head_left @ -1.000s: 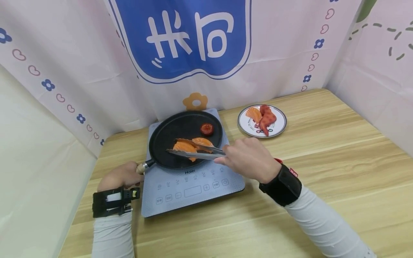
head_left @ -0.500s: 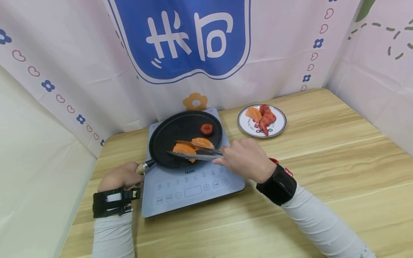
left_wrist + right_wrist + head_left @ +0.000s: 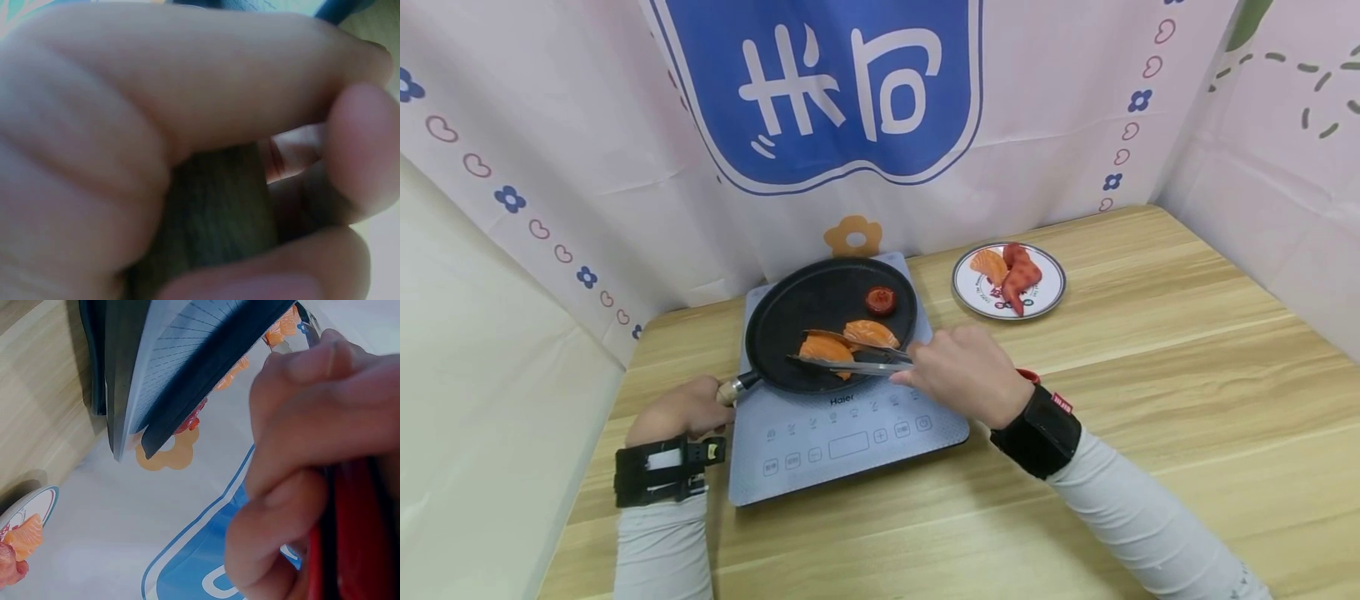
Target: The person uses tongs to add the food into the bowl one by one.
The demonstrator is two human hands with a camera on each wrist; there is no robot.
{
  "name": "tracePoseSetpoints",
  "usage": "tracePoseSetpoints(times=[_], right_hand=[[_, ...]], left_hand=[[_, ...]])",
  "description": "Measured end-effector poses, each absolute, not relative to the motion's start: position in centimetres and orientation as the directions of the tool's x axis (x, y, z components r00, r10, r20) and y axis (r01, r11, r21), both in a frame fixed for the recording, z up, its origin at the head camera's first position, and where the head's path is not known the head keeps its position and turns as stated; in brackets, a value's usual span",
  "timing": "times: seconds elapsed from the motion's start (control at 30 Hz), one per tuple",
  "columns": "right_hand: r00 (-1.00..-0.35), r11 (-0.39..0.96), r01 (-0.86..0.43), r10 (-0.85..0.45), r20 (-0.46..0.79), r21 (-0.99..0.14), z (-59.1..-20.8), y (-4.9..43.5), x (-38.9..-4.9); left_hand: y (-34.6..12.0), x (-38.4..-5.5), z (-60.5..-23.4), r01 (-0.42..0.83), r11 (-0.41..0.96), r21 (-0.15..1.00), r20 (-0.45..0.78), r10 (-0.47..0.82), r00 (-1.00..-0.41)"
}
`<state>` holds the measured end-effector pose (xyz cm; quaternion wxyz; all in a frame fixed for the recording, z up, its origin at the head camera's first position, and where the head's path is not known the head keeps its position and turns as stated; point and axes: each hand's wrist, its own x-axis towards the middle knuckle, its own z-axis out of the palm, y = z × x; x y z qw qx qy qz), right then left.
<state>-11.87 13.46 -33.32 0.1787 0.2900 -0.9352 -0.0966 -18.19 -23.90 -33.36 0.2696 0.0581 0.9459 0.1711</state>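
Note:
My left hand (image 3: 681,408) grips the wooden handle (image 3: 730,392) of a round black frying pan (image 3: 782,308); its curled fingers (image 3: 250,75) fill the left wrist view. In my right hand (image 3: 970,375) are metal tongs (image 3: 880,367), with a red handle (image 3: 365,531) visible in the right wrist view. The tongs' arms lie either side of an orange salmon piece (image 3: 827,348) in the pan; whether they squeeze it I cannot tell. A second salmon piece (image 3: 874,331) lies just behind, partly crossed by the tongs. Farther back in the pan sits a small round red piece (image 3: 881,301).
Under the pan is a flat grey induction cooker (image 3: 850,433) with touch buttons. A white plate (image 3: 1051,279) to the right bears another salmon piece (image 3: 989,265) and a red chicken wing (image 3: 1021,279). A printed curtain (image 3: 1037,125) hangs behind the wooden table (image 3: 1187,333).
My right hand and the tongs have shifted slightly left. The nearer salmon piece has slid a little left with them. My left hand stays on the handle.

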Motion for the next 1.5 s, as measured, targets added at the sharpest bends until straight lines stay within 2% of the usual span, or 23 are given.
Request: tracePoseSetpoints(times=[0.47,0.83,1.03,1.3,1.5], right_hand=[[-0.761,0.814,-0.503,-0.577,0.297,0.292,-33.34,13.30,-11.69],[-0.776,0.804,-0.515,-0.585,0.237,0.298,-33.34,13.05,-11.77],[-0.772,0.809,-0.510,-0.580,0.260,0.291,-33.42,13.14,-11.70],[-0.794,0.838,-0.499,-0.544,0.273,0.219,-33.58,13.15,-11.72],[-0.833,0.867,-0.490,-0.497,0.243,0.096,-33.45,13.15,-11.80]], left_hand=[[-23.87,-18.18,-33.27,-0.004,0.939,0.345,-0.506,0.182,-0.843],[-23.89,-18.11,-33.19,-0.014,0.933,0.359,-0.514,0.186,-0.837],[-23.78,-18.23,-33.22,-0.011,0.932,0.362,-0.507,0.187,-0.842],[-23.72,-18.22,-33.19,-0.010,0.934,0.358,-0.503,0.184,-0.845],[-23.77,-18.23,-33.17,-0.014,0.932,0.363,-0.506,0.185,-0.842]])
